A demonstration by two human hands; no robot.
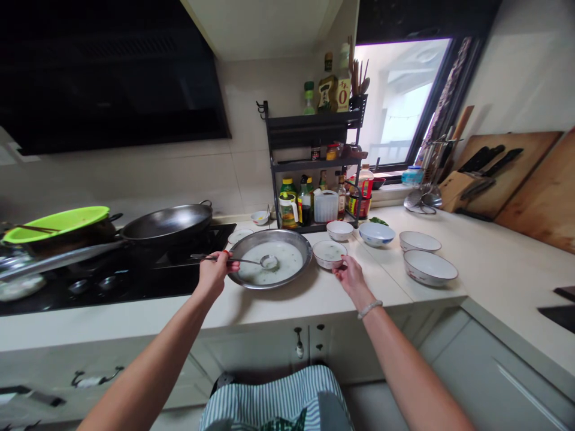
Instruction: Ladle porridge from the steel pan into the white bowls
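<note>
My left hand (214,274) is closed around the handle of a metal ladle (269,261). The ladle's head rests in white, porridge-like liquid with green bits, inside a wide steel basin (306,242) on the counter. At the basin's right, my right hand (351,278) grips the rim and side of a small white bowl (321,262) containing similar liquid. Another small bowl (239,233), partly hidden behind the basin's left rim, also holds some.
More bowls stand to the right: a small white bowl (340,230), a blue-patterned bowl (376,234) and larger bowls (431,267). A wok (168,222) and a pot under a green strainer (63,221) are on the stove. Behind is a condiment rack (314,164); a knife block (460,188) is at right.
</note>
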